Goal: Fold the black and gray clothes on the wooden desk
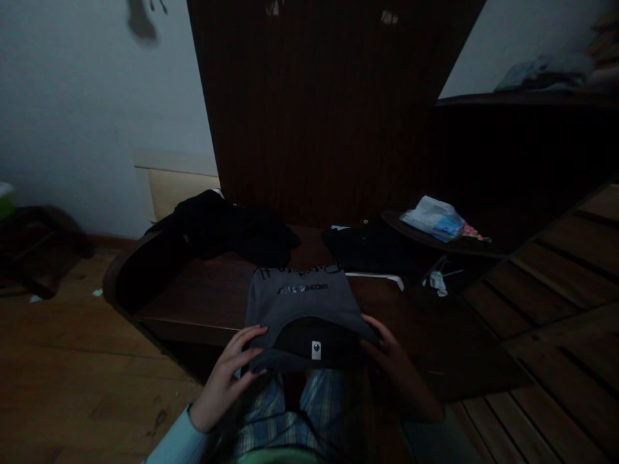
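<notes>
I see a folded grey shirt [300, 306] lying on a dark table [203, 299]. My left hand [231, 377] holds its near left corner, fingers on top. My right hand [397, 368] touches its right edge. Black clothes [227, 225] lie farther back, and a plastic bag [434, 219] sits off to the right.

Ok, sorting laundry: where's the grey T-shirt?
Centre of the head view: the grey T-shirt lies on the dark table, between the left hand and right hand.
</notes>
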### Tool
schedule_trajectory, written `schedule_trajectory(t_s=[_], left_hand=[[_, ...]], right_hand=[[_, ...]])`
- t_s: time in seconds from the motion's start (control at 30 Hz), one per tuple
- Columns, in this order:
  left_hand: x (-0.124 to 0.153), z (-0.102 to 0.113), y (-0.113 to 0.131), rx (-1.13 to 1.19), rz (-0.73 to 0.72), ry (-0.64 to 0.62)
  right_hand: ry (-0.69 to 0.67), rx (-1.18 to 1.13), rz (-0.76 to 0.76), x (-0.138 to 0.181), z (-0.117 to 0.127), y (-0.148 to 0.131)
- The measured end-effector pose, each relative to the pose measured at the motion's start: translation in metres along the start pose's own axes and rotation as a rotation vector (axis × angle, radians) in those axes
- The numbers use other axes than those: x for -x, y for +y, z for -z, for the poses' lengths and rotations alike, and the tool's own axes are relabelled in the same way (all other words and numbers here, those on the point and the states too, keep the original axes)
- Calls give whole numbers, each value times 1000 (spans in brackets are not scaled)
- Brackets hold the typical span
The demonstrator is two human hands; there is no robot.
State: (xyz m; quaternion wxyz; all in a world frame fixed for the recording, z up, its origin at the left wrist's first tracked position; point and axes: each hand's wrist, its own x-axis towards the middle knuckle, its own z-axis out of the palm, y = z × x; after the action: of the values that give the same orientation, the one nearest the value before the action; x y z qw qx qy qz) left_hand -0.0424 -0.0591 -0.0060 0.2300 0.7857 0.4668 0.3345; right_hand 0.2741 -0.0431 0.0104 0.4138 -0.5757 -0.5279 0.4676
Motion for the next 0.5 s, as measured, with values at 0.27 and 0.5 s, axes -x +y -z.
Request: schedule_trajectory(t_s=[0.27, 0.5], left_hand=[[7, -2, -2, 12, 171, 166], [-25, 21, -9, 20, 300, 457]], right_hand=[[156, 271, 0, 6, 9, 18], [242, 261, 46, -7, 25, 9]])
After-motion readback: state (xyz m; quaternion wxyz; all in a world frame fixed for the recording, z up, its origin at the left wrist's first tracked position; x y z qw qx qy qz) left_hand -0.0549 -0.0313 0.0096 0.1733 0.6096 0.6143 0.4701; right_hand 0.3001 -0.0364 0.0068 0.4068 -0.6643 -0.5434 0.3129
